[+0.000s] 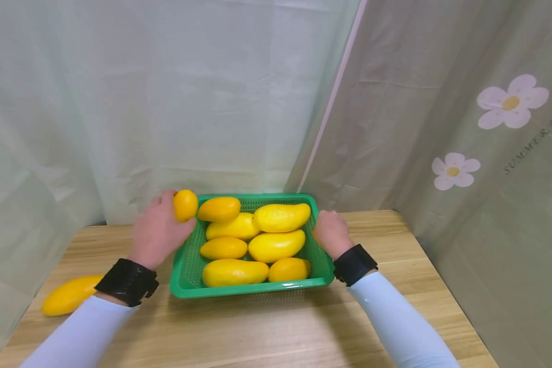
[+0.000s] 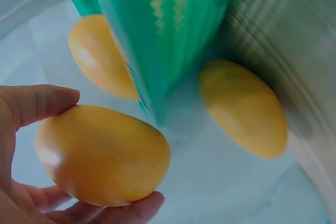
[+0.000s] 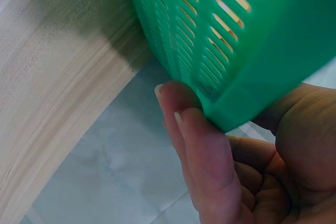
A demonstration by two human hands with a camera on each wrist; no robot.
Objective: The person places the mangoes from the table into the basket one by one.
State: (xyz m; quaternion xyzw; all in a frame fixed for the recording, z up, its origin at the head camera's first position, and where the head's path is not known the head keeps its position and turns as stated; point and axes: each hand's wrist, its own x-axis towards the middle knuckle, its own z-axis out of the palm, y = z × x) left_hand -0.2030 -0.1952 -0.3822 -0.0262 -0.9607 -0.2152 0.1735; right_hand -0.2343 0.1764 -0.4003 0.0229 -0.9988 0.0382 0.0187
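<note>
My left hand [image 1: 158, 230] grips a yellow mango [image 1: 185, 205] at the upper left corner of the green basket [image 1: 253, 292]. In the left wrist view the thumb is on one side of this mango [image 2: 105, 156] and the fingers on the other. The basket holds several more mangoes [image 1: 276, 247], laid side by side in rows. At the basket's right side, my right hand [image 1: 332, 232] holds the rim. In the right wrist view its fingers [image 3: 210, 156] lie along the outside of the slotted wall, thumb on the other side.
One loose mango [image 1: 69, 296] lies on the wooden table [image 1: 267, 332] left of the basket, partly hidden by the left wrist. A pale curtain [image 1: 202, 102] hangs close behind the basket, and a flowered curtain [image 1: 501, 214] hangs along the right edge of the table.
</note>
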